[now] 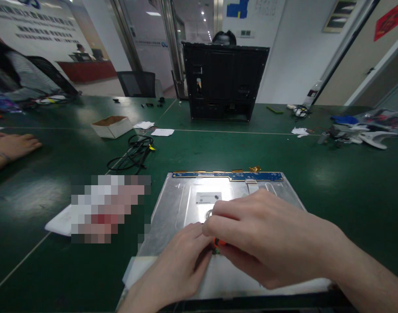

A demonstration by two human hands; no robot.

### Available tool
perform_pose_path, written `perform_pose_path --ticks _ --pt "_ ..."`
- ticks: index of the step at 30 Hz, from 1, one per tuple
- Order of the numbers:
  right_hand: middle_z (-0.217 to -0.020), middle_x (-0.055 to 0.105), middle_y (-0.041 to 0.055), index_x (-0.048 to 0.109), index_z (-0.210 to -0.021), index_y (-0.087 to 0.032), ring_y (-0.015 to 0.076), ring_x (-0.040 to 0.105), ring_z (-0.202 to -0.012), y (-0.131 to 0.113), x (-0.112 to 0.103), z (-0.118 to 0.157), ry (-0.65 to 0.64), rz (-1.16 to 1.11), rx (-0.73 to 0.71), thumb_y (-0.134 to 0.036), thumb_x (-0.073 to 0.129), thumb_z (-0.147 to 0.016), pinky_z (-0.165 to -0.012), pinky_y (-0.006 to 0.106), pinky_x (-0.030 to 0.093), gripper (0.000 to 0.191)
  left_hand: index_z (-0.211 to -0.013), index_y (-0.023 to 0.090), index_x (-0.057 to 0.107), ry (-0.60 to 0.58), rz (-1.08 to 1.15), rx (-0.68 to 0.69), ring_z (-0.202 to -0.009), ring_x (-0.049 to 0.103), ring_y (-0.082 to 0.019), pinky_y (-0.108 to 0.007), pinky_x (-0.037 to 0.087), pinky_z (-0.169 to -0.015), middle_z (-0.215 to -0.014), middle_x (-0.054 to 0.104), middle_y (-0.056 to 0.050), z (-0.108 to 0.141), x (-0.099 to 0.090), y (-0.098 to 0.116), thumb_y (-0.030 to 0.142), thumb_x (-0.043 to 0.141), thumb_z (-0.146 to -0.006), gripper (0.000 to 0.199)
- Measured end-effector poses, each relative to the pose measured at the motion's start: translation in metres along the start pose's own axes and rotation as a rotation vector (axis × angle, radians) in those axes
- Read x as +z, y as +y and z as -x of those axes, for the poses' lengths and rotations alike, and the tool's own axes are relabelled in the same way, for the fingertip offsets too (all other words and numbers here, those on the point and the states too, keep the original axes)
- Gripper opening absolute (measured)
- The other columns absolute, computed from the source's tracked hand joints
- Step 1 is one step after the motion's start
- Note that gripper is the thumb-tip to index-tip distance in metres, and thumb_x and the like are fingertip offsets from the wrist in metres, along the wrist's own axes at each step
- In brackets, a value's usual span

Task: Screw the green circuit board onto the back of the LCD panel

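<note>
My right hand (257, 234) has its grip clamped on a small orange-handled tool (219, 242), held over the near edge of the metal panel (179, 204) lying on the green table (332, 182). My left hand (179, 265) touches the tool's tip, fingers curled together. At ten o'clock, an open cardboard box (112, 126) sits; I cannot tell its contents.

Green table (332, 182) under metal panel (182, 204)
</note>
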State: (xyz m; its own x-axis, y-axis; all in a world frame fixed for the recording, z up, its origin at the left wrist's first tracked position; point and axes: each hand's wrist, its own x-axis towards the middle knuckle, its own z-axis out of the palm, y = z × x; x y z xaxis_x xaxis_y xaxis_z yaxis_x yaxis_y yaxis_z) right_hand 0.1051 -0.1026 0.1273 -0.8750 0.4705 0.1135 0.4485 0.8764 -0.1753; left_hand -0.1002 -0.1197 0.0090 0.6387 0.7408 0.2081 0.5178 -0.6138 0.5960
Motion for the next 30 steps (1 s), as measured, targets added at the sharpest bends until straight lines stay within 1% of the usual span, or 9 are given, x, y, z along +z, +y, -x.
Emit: perform_pose_path --ticks 3,7,11,14,16,19,25,30 --pt "-0.084 0.060 -0.0017 0.051 -0.092 -0.020 0.0123 0.047 -0.064 0.0008 0.0018 0.0000 0.021 0.036 -0.005 -0.020 0.050 -0.091 -0.051 0.030 0.022 0.001 -0.095 0.022 0.058 0.009 -0.013 0.011 -0.086 0.061 -0.022 -0.034 0.049 -0.081 -0.091 0.063 -0.004 -0.0007 0.0003 0.0011 0.010 0.046 -0.083 0.021" --pt "-0.081 0.061 -0.0012 0.052 -0.091 -0.020 0.0127 0.047 -0.062 0.0019 0.0034 -0.0001 0.050 0.087 -0.003 -0.022 0.050 -0.093 -0.051 0.030 0.019 0.003 -0.099 0.023 0.057 0.005 -0.009 0.011 -0.090 0.060 -0.023 -0.033 0.049 -0.079 -0.095 0.064 -0.005 -0.0013 -0.0007 0.0029 0.010 0.047 -0.083 0.023" --pt "-0.080 0.061 -0.0016 0.052 -0.092 -0.021 0.0128 0.047 -0.062 0.0020 0.0039 -0.0007 0.049 0.110 -0.011 -0.024 0.052 -0.094 -0.051 0.030 0.018 0.003 -0.086 0.022 0.057 0.010 -0.012 -0.004 -0.085 0.059 -0.023 -0.034 0.049 -0.080 -0.089 0.062 -0.005 -0.0002 -0.0018 0.0041 0.011 0.047 -0.082 0.015" --pt "-0.081 0.061 -0.0016 0.052 -0.093 -0.021 0.0127 0.047 -0.062 0.0015 0.0045 -0.0008 0.053 0.116 -0.010 -0.024 0.051 -0.094 -0.051 0.030 0.017 0.004 -0.077 0.022 0.057 -0.012 0.001 -0.009 -0.086 0.060 -0.023 -0.034 0.049 -0.082 -0.084 0.062 -0.004 -0.0003 -0.0022 0.0049 0.012 0.048 -0.083 0.014" --pt "-0.081 0.062 -0.0015 0.052 -0.093 -0.021 0.0128 0.048 -0.063 0.0013 0.0051 -0.0007 0.055 0.115 -0.012 -0.024 0.051 -0.095 -0.051 0.030 0.018 0.004 -0.078 0.023 0.059 -0.020 0.004 -0.007 -0.086 0.060 -0.022 -0.034 0.049 -0.082 -0.084 0.063 -0.003 -0.0007 -0.0022 0.0050 0.014 0.049 -0.083 0.014" --pt "-0.082 0.061 -0.0017 0.052 -0.094 -0.021 0.0131 0.049 -0.064 0.0014 0.0061 -0.0008 0.055 0.116 -0.019 -0.024 0.051 -0.095 -0.051 0.030 0.018 0.004 -0.081 0.022 0.060 -0.001 0.001 0.002 -0.084 0.061 -0.022 -0.034 0.050 -0.082 -0.086 0.064 -0.003 -0.0014 -0.0018 0.0049 0.015 0.050 -0.085 0.013" --pt "-0.081 0.060 -0.0032 0.050 -0.094 -0.022 0.0136 0.048 -0.063 0.0024 0.0072 -0.0011 0.064 0.139 -0.017 -0.026 0.051 -0.095 -0.050 0.031 0.020 0.004 -0.079 0.022 0.058 0.026 -0.003 0.045 -0.083 0.061 -0.022 -0.034 0.051 -0.082 -0.082 0.063 -0.003 -0.0024 -0.0013 0.0044 0.015 0.049 -0.087 0.014" --pt "-0.081 0.058 -0.0032 0.049 -0.093 -0.022 0.0141 0.048 -0.064 0.0033 0.0080 -0.0019 0.067 0.150 -0.019 -0.026 0.051 -0.095 -0.050 0.031 0.021 0.005 -0.080 0.022 0.056 0.043 -0.014 0.061 -0.086 0.062 -0.022 -0.033 0.050 -0.079 -0.092 0.065 -0.004 -0.0030 -0.0023 0.0049 0.014 0.049 -0.086 0.012"
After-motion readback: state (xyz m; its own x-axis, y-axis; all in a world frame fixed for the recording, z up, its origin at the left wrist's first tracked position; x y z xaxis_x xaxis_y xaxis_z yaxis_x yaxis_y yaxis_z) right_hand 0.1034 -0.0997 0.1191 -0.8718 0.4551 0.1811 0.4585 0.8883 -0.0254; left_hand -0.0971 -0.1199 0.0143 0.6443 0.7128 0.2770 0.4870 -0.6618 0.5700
